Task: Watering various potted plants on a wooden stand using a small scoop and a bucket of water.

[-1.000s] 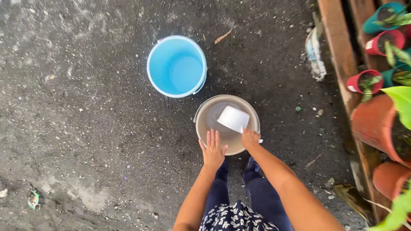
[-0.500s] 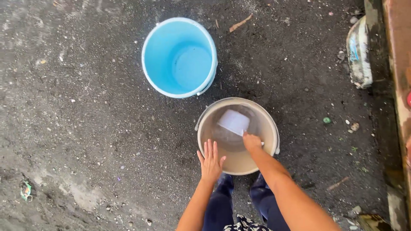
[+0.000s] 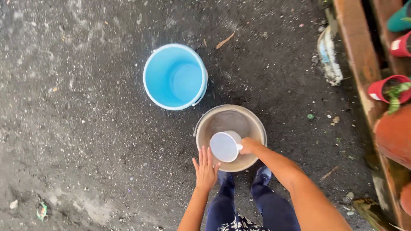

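— Hands, positions? Right hand (image 3: 249,145) is closed on the handle of a white scoop (image 3: 224,146), held over the beige bucket (image 3: 252,124).
— Left hand (image 3: 205,169)? Fingers spread flat, empty, at the bucket's near rim; a blue bucket (image 3: 174,77) stands just beyond on the ground.

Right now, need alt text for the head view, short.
Seen from above, a person's right hand holds a white scoop by its handle over a beige bucket, while the left hand rests open at the bucket's near rim. A light blue bucket stands apart on dark gritty ground.
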